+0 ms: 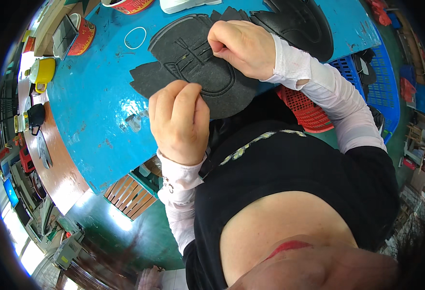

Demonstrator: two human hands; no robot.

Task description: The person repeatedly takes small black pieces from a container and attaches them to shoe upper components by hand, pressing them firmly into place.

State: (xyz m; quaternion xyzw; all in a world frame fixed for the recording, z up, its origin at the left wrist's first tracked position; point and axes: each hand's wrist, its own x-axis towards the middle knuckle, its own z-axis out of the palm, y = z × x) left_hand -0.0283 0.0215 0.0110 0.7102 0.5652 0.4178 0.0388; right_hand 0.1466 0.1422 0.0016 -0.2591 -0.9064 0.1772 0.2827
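A flat black shoe upper [222, 99] with a curved stitched line and jagged, tabbed edges lies before me, partly over the near edge of the blue table. My left hand [181, 123] is closed in a pinch on its near left part, thumb and forefinger together. Over its far right part my right hand [244, 50] is closed, fingers curled tight; what is between the fingertips is hidden. Thin dark strands or slits show in the middle of the piece. More black upper pieces [311, 29] lie just beyond my right hand.
On the blue table [96, 101] are a white ring [135, 37], a red tub [84, 38] with a phone [66, 36] against it, and a white package [186, 4]. A yellow mug [42, 72] stands left. Below are a red basket [309, 113], blue crate [384, 87] and slatted crate [130, 195].
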